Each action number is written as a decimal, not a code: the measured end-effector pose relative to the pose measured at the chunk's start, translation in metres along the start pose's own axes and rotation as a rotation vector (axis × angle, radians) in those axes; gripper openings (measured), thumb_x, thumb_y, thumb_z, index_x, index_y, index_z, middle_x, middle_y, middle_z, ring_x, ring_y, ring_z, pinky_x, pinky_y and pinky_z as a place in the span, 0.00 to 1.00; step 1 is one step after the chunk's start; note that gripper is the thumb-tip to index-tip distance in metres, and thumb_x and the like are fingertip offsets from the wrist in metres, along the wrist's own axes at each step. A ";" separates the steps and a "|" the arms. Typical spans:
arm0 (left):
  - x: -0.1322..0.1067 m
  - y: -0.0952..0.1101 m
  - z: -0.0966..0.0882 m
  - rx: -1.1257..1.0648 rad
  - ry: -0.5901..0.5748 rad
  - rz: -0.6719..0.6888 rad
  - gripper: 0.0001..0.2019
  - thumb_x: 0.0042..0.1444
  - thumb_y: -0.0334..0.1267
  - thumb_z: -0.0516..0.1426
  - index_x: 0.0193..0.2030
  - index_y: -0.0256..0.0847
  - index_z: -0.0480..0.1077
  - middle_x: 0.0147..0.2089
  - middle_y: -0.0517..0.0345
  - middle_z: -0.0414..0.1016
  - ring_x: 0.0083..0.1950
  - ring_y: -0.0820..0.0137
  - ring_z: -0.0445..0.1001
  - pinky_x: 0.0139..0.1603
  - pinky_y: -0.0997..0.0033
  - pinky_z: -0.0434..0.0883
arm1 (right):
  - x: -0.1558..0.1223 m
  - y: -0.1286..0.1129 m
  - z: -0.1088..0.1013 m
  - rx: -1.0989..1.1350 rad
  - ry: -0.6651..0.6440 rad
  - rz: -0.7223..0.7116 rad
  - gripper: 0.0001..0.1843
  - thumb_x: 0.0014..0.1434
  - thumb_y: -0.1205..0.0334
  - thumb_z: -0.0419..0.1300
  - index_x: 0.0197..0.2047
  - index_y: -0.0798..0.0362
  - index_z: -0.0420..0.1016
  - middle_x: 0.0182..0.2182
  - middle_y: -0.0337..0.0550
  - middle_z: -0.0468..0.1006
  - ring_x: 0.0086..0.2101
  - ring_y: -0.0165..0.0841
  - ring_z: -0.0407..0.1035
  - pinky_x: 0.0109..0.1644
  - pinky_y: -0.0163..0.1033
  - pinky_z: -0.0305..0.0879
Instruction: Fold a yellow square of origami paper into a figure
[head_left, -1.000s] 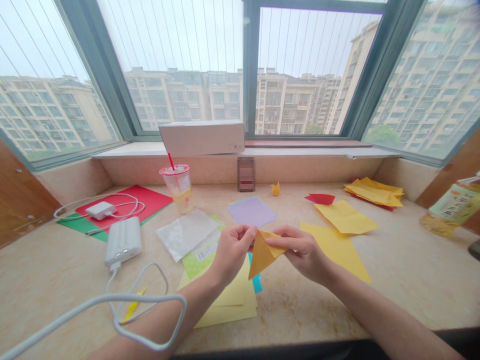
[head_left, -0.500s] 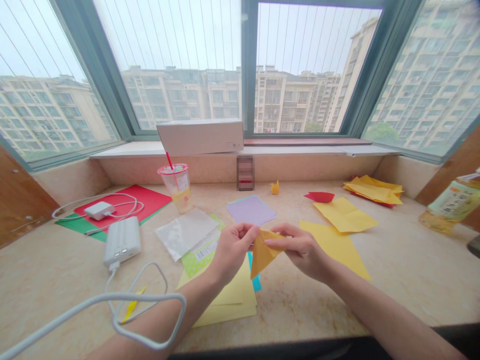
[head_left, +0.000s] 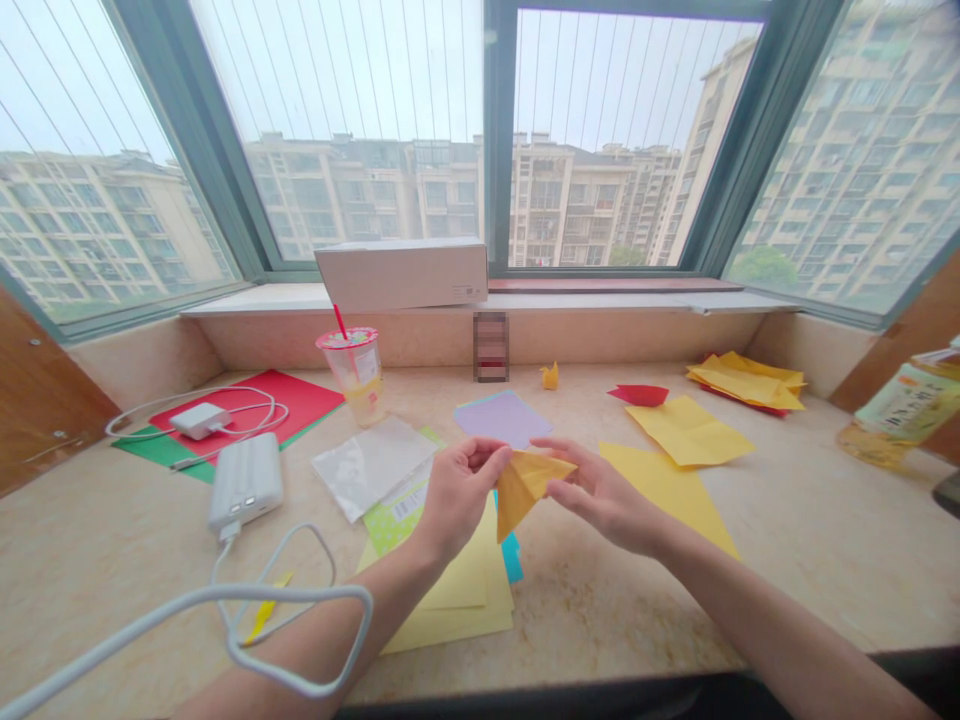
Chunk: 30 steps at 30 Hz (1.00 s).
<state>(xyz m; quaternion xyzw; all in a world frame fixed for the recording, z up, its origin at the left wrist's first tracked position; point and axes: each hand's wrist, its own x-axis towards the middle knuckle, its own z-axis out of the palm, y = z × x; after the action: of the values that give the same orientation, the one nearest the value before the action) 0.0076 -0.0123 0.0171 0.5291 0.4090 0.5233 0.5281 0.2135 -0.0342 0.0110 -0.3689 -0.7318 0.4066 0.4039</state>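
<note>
Fingers of the left hand are clamped on the upper left edge of a folded orange-yellow paper, raised above the table between the two hands with one point hanging downward. Thumb and forefinger of the right hand stand apart about the paper's right corner (whether they press on it cannot be told). Just beyond the fingers lies a purple sheet; farther off sits a small yellow folded figure. Right of the right fingers are two yellow sheets, partly overlapping, with a red folded piece just past them. Left of the left fingers lie a clear plastic sleeve and a green dotted packet.
</note>
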 end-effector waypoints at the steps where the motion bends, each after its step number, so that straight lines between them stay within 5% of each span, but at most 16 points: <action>1: 0.000 0.000 0.000 0.006 0.003 0.010 0.14 0.50 0.45 0.67 0.35 0.34 0.76 0.34 0.53 0.82 0.35 0.68 0.79 0.36 0.73 0.74 | 0.002 0.001 0.002 0.061 0.032 0.053 0.25 0.64 0.58 0.59 0.63 0.47 0.65 0.45 0.46 0.77 0.39 0.35 0.75 0.42 0.42 0.72; 5: -0.002 0.001 0.003 0.012 -0.012 0.019 0.14 0.52 0.45 0.66 0.35 0.35 0.75 0.33 0.54 0.82 0.35 0.68 0.79 0.36 0.73 0.75 | 0.008 0.003 0.006 0.226 0.162 0.106 0.29 0.59 0.57 0.65 0.62 0.50 0.65 0.33 0.38 0.77 0.31 0.30 0.73 0.37 0.37 0.71; 10: -0.005 0.003 0.005 -0.020 -0.143 -0.061 0.17 0.51 0.47 0.67 0.38 0.34 0.74 0.35 0.50 0.83 0.36 0.64 0.82 0.40 0.66 0.79 | 0.012 0.004 -0.001 0.356 0.308 0.103 0.37 0.56 0.53 0.68 0.64 0.51 0.60 0.36 0.42 0.82 0.35 0.35 0.76 0.38 0.40 0.72; 19: -0.012 -0.006 0.011 0.088 -0.494 -0.202 0.23 0.56 0.58 0.60 0.36 0.34 0.74 0.28 0.50 0.80 0.28 0.65 0.81 0.27 0.73 0.76 | 0.009 0.010 0.005 0.219 0.321 0.097 0.29 0.58 0.52 0.66 0.60 0.52 0.71 0.34 0.42 0.81 0.34 0.35 0.77 0.38 0.41 0.73; 25: -0.006 -0.009 0.009 0.053 -0.386 -0.086 0.19 0.56 0.51 0.63 0.40 0.34 0.76 0.35 0.49 0.81 0.32 0.64 0.82 0.30 0.72 0.76 | 0.009 0.009 0.003 0.028 0.342 0.076 0.30 0.58 0.48 0.66 0.59 0.52 0.72 0.42 0.49 0.81 0.41 0.38 0.76 0.46 0.46 0.73; 30: -0.007 -0.010 0.008 0.074 -0.306 -0.044 0.19 0.57 0.50 0.62 0.41 0.33 0.75 0.37 0.48 0.81 0.33 0.63 0.82 0.32 0.69 0.77 | 0.008 0.001 0.003 0.132 0.158 0.122 0.21 0.60 0.50 0.64 0.53 0.53 0.79 0.42 0.48 0.83 0.43 0.41 0.77 0.50 0.47 0.72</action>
<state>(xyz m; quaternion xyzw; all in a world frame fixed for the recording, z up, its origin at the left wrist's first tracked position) 0.0159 -0.0187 0.0075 0.6128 0.3543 0.4094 0.5756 0.2076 -0.0280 0.0116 -0.4164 -0.6454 0.4472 0.4583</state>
